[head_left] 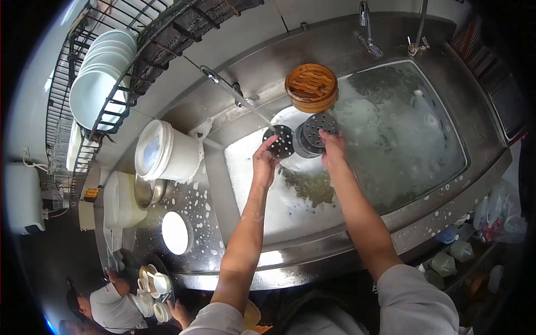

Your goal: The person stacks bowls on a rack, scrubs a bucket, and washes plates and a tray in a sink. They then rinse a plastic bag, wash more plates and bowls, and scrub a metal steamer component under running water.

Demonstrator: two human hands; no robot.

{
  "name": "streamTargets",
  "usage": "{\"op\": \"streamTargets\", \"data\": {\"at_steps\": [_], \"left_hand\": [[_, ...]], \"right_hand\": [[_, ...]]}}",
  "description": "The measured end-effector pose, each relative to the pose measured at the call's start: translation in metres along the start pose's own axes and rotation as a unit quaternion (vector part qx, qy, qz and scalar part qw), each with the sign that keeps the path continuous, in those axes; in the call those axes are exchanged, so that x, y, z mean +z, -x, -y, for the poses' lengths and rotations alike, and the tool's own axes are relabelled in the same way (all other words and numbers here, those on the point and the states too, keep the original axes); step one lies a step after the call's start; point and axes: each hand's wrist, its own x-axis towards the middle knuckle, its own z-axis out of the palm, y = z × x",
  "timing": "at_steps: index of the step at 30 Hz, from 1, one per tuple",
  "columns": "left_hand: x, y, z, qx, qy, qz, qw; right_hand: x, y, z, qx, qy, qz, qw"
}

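Pinched in my left hand (264,163) is a black perforated disc (283,143), held near the stream from the faucet (209,75). My right hand (333,148) grips a stack of dark perforated discs (312,131), its fingers over the top one. Both hands are above the left sink basin (301,215), which holds foamy water. Behind the stack a white round dish (290,116) shows in part. A round bamboo steamer (311,88) sits at the back, by the divider between the basins.
The right basin (402,139) holds cloudy water. Left are a white bucket (181,152), a white lid (176,233) and a wire rack (72,78) with stacked bowls (95,95). At lower left, a person (114,307) is beside a tray of dishes (153,285).
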Motion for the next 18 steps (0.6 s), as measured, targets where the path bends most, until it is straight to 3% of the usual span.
{"op": "streamTargets", "data": {"at_steps": [5, 7, 9, 10, 11, 13, 15, 17, 18], "left_hand": [[0.019, -0.006, 0.018, 0.110, -0.190, -0.059, 0.974], [0.033, -0.001, 0.005, -0.036, -0.081, -0.089, 0.992], [0.022, -0.011, 0.014, -0.144, 0.020, -0.025, 0.989], [0.013, -0.017, 0.025, -0.169, -0.070, -0.069, 0.981], [0.022, -0.009, 0.018, -0.211, -0.054, -0.056, 0.974], [0.037, 0.007, 0.007, -0.295, -0.023, -0.027, 0.955], [0.038, 0.011, 0.018, -0.289, 0.093, -0.059, 0.951], [0.035, 0.001, 0.039, -0.307, 0.181, -0.072, 0.932], [0.034, -0.005, 0.049, -0.277, 0.210, -0.048, 0.937]], "right_hand": [[0.008, 0.000, -0.017, 0.085, 0.123, 0.091, 0.985], [-0.002, -0.017, -0.027, 0.142, 0.181, 0.209, 0.950], [0.013, 0.009, -0.022, 0.108, 0.264, 0.160, 0.945], [0.005, 0.005, -0.039, 0.005, 0.337, 0.158, 0.928], [0.015, 0.022, -0.037, -0.098, 0.404, 0.151, 0.897], [0.010, 0.048, -0.026, -0.177, 0.534, 0.183, 0.806], [0.005, 0.066, -0.014, -0.185, 0.613, 0.260, 0.723], [0.009, 0.097, 0.015, -0.229, 0.734, 0.239, 0.592], [0.007, 0.102, 0.023, -0.278, 0.720, 0.233, 0.591]]}}
